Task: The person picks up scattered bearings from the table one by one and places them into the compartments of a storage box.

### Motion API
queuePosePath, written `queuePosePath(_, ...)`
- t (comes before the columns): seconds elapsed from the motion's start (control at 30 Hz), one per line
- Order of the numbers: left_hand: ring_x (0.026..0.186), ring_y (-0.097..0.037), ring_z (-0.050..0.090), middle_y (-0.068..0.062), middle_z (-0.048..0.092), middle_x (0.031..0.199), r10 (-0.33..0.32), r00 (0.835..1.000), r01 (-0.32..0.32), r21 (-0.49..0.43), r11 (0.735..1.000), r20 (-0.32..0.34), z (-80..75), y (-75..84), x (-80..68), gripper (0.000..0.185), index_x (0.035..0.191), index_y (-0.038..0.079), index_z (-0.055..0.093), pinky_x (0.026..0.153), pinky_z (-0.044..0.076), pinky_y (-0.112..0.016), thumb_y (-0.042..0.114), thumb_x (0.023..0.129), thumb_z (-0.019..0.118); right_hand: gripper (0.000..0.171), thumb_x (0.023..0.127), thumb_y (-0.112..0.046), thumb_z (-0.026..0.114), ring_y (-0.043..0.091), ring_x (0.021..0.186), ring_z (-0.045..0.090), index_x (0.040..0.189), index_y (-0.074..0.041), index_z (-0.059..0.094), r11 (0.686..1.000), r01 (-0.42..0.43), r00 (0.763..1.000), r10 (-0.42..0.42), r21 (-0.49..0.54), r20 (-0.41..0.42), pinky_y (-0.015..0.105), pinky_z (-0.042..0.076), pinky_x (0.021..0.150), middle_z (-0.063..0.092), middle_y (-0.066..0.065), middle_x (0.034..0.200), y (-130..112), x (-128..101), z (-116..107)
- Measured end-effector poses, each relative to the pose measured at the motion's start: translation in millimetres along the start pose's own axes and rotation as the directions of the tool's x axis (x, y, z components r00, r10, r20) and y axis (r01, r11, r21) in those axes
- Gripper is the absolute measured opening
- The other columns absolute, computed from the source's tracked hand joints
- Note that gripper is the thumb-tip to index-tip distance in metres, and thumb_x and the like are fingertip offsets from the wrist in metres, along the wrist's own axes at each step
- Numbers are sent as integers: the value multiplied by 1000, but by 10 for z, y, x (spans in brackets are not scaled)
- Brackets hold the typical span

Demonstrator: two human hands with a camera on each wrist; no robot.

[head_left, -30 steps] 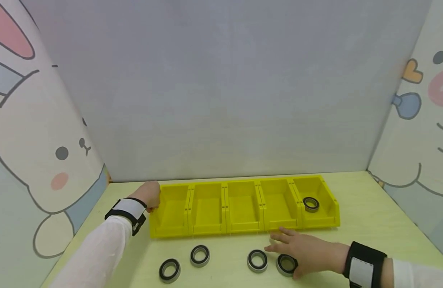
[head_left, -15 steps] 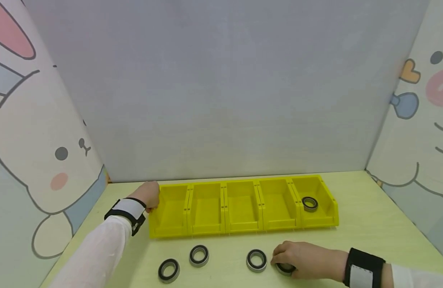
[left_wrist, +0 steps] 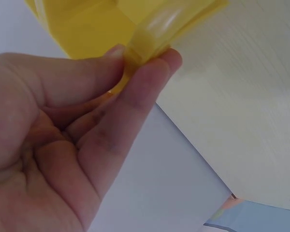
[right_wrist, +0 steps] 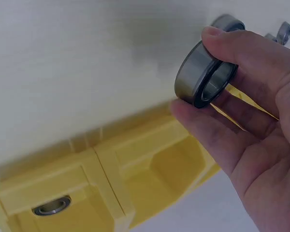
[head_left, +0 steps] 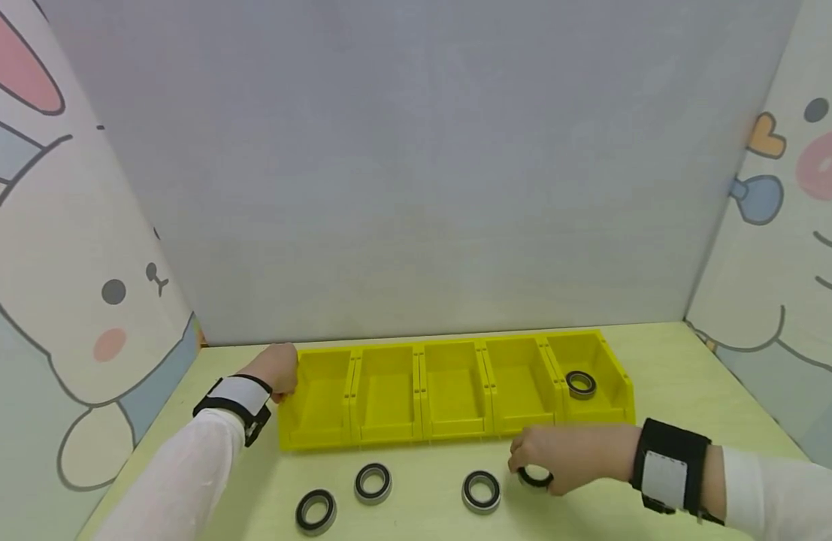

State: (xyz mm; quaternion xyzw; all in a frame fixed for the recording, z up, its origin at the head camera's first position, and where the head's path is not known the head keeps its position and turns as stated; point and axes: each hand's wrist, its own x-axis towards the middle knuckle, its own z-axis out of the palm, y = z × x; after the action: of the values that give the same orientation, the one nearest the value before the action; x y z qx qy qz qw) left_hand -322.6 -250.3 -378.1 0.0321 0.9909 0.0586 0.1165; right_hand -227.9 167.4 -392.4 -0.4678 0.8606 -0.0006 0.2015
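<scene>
A row of yellow bins (head_left: 456, 432) stands across the pale green table. My left hand (head_left: 279, 368) grips the rim of the leftmost bin (left_wrist: 150, 29) between thumb and fingers. My right hand (head_left: 558, 454) holds a steel bearing ring (right_wrist: 203, 77) in its fingertips, lifted just above the table in front of the fourth bin; the same held ring (head_left: 536, 476) peeks out under the hand in the head view. One ring (head_left: 582, 384) lies inside the rightmost bin, also the ring in the bin (right_wrist: 51, 205) in the right wrist view.
Three more bearing rings lie on the table in front of the bins: one (head_left: 481, 491) beside my right hand, one (head_left: 373, 482) further left, one (head_left: 316, 511) nearest the front edge. Grey and cartoon panels wall in the table on three sides.
My right hand closed over the rightmost loose ring, picked it up and moved a little toward the bins. The left hand kept its hold on the bin.
</scene>
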Motion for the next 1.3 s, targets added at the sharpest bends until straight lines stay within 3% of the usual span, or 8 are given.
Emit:
queuePosePath(0.17, 48, -16, 61, -11, 57, 65, -3, 1000, 3, -7, 1000, 12, -14, 5, -6, 9, 79, -3, 56, 44, 50, -21, -8, 77, 63, 44, 71, -6, 77, 8, 104, 58, 112, -17, 67, 999, -3, 999, 1, -49, -44, 20, 50, 84, 64, -6, 110, 8, -19, -315)
queuePosePath(0.37, 45, -15, 59, -9, 58, 61, 12, 1000, -12, -16, 1000, 4, -35, 9, -37, 7, 76, -3, 58, 43, 49, -20, -9, 77, 61, 32, 75, -5, 73, 8, 86, 58, 104, -14, 67, 996, -5, 996, -3, -88, -87, 19, 50, 73, 65, -4, 99, 107, 31, -605)
queuePosePath(0.47, 45, -15, 59, -9, 57, 60, 10, 1000, -10, -18, 1000, -2, -37, 6, -39, 7, 75, -3, 58, 42, 48, -20, -9, 77, 61, 33, 76, -5, 71, 12, 92, 60, 108, -9, 67, 994, -4, 993, -9, -108, -121, 24, 52, 80, 67, 0, 102, 200, 100, -688)
queuePosePath(0.6, 46, -16, 59, -10, 57, 62, -2, 1000, 2, -31, 1000, 2, -20, 0, -36, 6, 79, -4, 57, 43, 50, -21, -8, 79, 61, 39, 78, -6, 70, 18, 102, 61, 117, -6, 65, 992, -35, 988, 17, -118, -152, 30, 52, 88, 66, 4, 112, 340, 211, -734)
queuePosePath(0.83, 47, -16, 60, -10, 56, 64, -16, 1000, 16, -39, 999, 8, 27, -12, -9, 8, 83, -5, 57, 45, 51, -22, -7, 79, 63, 32, 78, -8, 73, 13, 73, 49, 109, -5, 66, 988, -80, 982, 55, -131, -180, 24, 48, 69, 66, 4, 96, 571, 417, -711)
queuePosePath(1.0, 48, -17, 59, -10, 55, 65, -18, 1000, 19, -51, 999, 4, 30, -17, -14, 9, 82, -4, 57, 44, 51, -22, -9, 78, 62, 29, 78, -7, 73, 14, 71, 47, 106, -5, 66, 985, -144, 977, 126, -98, -170, 25, 46, 66, 65, 7, 92, 714, 556, -656)
queuePosePath(1.3, 49, -17, 59, -10, 55, 64, -17, 1000, 18, -49, 999, 6, 30, -17, -28, 8, 82, -4, 57, 45, 50, -22, -8, 78, 62, 43, 77, -6, 74, 16, 72, 48, 118, -1, 61, 970, -241, 955, 234, -16, -182, 27, 44, 63, 63, 10, 100, 878, 714, -640)
